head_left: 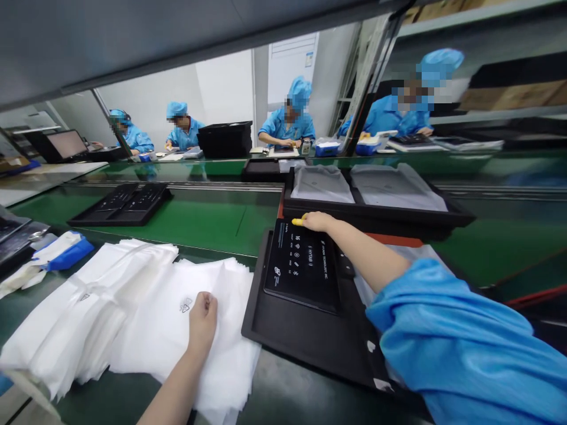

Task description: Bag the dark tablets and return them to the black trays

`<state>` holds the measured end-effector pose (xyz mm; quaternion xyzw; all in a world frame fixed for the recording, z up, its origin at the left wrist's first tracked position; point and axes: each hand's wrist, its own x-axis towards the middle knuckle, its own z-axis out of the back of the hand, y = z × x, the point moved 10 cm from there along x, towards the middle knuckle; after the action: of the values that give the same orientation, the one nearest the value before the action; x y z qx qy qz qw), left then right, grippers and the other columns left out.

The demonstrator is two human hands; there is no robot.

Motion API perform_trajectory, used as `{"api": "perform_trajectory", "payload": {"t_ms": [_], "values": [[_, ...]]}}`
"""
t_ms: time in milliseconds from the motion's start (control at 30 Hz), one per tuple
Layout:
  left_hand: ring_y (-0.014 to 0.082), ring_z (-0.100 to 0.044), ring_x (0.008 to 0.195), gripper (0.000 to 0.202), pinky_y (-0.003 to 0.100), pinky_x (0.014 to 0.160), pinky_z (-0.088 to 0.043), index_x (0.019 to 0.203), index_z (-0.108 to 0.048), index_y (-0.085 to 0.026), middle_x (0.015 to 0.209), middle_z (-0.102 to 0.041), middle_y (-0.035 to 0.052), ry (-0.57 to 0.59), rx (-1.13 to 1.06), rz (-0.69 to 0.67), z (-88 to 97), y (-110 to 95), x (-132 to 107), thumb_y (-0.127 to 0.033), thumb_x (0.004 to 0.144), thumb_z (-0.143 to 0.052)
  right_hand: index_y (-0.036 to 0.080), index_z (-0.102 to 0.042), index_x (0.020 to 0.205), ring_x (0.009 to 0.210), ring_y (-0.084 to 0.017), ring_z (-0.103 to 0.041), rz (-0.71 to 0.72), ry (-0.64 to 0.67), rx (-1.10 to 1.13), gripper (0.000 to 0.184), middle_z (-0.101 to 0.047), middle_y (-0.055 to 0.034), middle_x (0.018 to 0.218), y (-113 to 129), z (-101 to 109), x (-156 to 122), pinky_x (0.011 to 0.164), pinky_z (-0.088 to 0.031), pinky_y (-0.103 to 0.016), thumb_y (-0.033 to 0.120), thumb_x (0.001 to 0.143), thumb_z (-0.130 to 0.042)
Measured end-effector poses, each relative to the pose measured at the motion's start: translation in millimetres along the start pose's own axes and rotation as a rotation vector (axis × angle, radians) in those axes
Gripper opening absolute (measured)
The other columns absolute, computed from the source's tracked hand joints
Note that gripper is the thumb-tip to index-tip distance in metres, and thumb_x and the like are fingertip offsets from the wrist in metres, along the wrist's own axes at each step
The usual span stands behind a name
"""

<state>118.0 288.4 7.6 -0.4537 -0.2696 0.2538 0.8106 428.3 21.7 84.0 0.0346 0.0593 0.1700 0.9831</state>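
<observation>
My left hand rests on a stack of white foam bags, fingers curled together and pressing the top sheet near its printed triangle mark. My right hand, with a yellow finger cot on one fingertip, grips the far edge of a black tablet lying back side up, white print showing. The tablet sits in a black tray right of the bags. My right sleeve is blue.
A black tray holding bagged items lies beyond the tablet on the green conveyor. Another black tray sits at the left. A blue-and-white object lies far left. Several workers in blue sit across the belt.
</observation>
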Motion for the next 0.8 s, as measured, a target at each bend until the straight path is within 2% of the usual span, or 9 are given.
{"api": "perform_trajectory", "payload": {"t_ms": [167, 267, 367, 433, 500, 567, 633, 733, 800], "values": [[0.0122, -0.04, 0.046, 0.014, 0.024, 0.052, -0.032, 0.062, -0.04, -0.021, 0.047, -0.037, -0.0072, -0.011, 0.065, -0.034, 1.4, -3, 6, -0.032, 0.068, -0.046, 0.012, -0.065, 0.094, 0.083, -0.023, -0.058, 0.073, 0.003, -0.002, 0.053, -0.062, -0.0128, 0.099, 18, 60, -35, 0.064, -0.04, -0.028, 0.058, 0.074, -0.047], [0.012, -0.038, 0.046, 0.016, 0.024, 0.053, -0.031, 0.058, -0.04, -0.021, 0.045, -0.036, -0.0072, -0.017, 0.025, -0.036, 3.9, -10, 7, -0.03, 0.068, -0.049, 0.014, -0.067, 0.082, 0.072, -0.02, -0.057, 0.213, -0.037, -0.088, 0.047, -0.064, -0.0087, 0.081, 44, 101, -86, 0.059, -0.038, -0.027, 0.057, 0.064, -0.059], [0.0121, -0.04, 0.05, 0.016, 0.024, 0.055, -0.032, 0.057, -0.042, -0.02, 0.047, -0.038, -0.0059, -0.045, -0.016, -0.058, 15.0, -22, 5, -0.027, 0.07, -0.047, 0.016, -0.066, 0.076, 0.069, -0.019, -0.056, 0.299, -0.187, -0.098, 0.043, -0.061, -0.0053, 0.07, 63, 136, -153, 0.057, -0.036, -0.025, 0.056, 0.06, -0.062], [0.0122, -0.04, 0.053, 0.015, 0.023, 0.056, -0.033, 0.059, -0.042, -0.019, 0.05, -0.039, -0.0053, -0.086, -0.027, -0.072, 30.3, -34, 1, -0.026, 0.073, -0.043, 0.016, -0.065, 0.071, 0.066, -0.018, -0.054, 0.272, -0.314, -0.019, 0.041, -0.058, -0.0032, 0.063, 57, 152, -199, 0.055, -0.034, -0.025, 0.056, 0.06, -0.063], [0.012, -0.04, 0.054, 0.016, 0.023, 0.056, -0.033, 0.062, -0.042, -0.019, 0.053, -0.04, -0.005, -0.16, -0.088, -0.105, 51.5, -50, -8, -0.028, 0.075, -0.041, 0.014, -0.064, 0.068, 0.06, -0.014, -0.051, 0.181, -0.454, 0.167, 0.04, -0.053, -0.0005, 0.056, 29, 157, -244, 0.054, -0.032, -0.024, 0.053, 0.061, -0.064], [0.0117, -0.041, 0.055, 0.018, 0.022, 0.056, -0.033, 0.065, -0.044, -0.019, 0.056, -0.041, -0.0047, -0.199, -0.174, -0.178, 65.6, -71, -25, -0.032, 0.076, -0.041, 0.011, -0.063, 0.067, 0.054, -0.011, -0.046, 0.066, -0.628, 0.469, 0.041, -0.049, 0.0017, 0.052, -12, 152, -287, 0.052, -0.032, -0.024, 0.051, 0.06, -0.066], [0.0114, -0.042, 0.057, 0.018, 0.022, 0.056, -0.034, 0.066, -0.045, -0.019, 0.058, -0.044, -0.0041, -0.13, -0.234, -0.258, 58.3, -90, -49, -0.034, 0.076, -0.044, 0.01, -0.063, 0.069, 0.054, -0.01, -0.044, -0.016, -0.834, 0.843, 0.045, -0.049, 0.0022, 0.054, -54, 132, -328, 0.052, -0.034, -0.025, 0.052, 0.054, -0.069], [0.0109, -0.043, 0.055, 0.017, 0.021, 0.055, -0.033, 0.063, -0.045, -0.018, 0.056, -0.044, -0.0043, 0.166, -0.205, -0.237, 0.8, -92, -94, -0.03, 0.076, -0.046, 0.013, -0.063, 0.072, 0.059, -0.013, -0.049, -0.107, -1.028, 1.402, 0.05, -0.056, -0.0004, 0.064, -91, 72, -371, 0.056, -0.043, -0.029, 0.052, 0.043, -0.075], [0.0107, -0.042, 0.052, 0.017, 0.022, 0.054, -0.032, 0.06, -0.045, -0.018, 0.051, -0.043, -0.0048, 0.356, -0.104, -0.176, -43.8, -76, -124, -0.026, 0.074, -0.048, 0.015, -0.063, 0.072, 0.061, -0.015, -0.052, -0.182, -1.03, 1.629, 0.048, -0.059, -0.0016, 0.068, -94, 27, -388, 0.058, -0.047, -0.032, 0.048, 0.04, -0.077]]}}
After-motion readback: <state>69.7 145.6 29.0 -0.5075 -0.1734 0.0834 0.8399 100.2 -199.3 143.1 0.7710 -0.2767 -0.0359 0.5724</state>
